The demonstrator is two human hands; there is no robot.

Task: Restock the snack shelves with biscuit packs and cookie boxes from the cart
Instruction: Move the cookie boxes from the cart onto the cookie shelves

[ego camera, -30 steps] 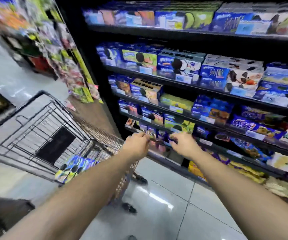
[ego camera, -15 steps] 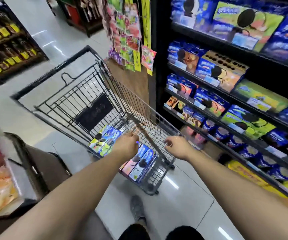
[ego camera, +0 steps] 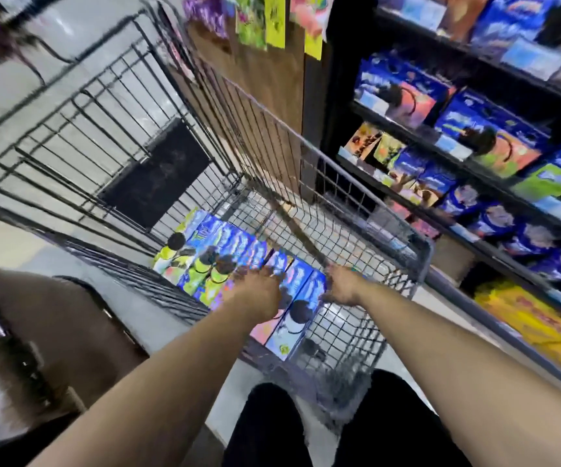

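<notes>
A black wire cart [ego camera: 306, 153] stands in front of me with several blue and green cookie boxes [ego camera: 218, 257] lying side by side on its floor. Both my hands reach down into the cart. My left hand [ego camera: 259, 291] hovers over the blue boxes [ego camera: 297, 311] nearest me, fingers spread, holding nothing. My right hand [ego camera: 343, 284] is at the right edge of the same boxes, fingers apart; whether it touches them is blurred. The snack shelves [ego camera: 474, 170] on the right are filled with blue cookie boxes and packs.
A wooden end panel [ego camera: 265, 106] with hanging snack bags stands behind the cart's far side. Yellow packs [ego camera: 535, 328] fill the bottom shelf. A brown bin or trolley [ego camera: 53, 325] sits at my left. My dark trousers [ego camera: 356, 423] show below.
The view swung from the shelves down to the cart. Both hands left the lower shelf and moved down into the cart, over the cookie boxes.
</notes>
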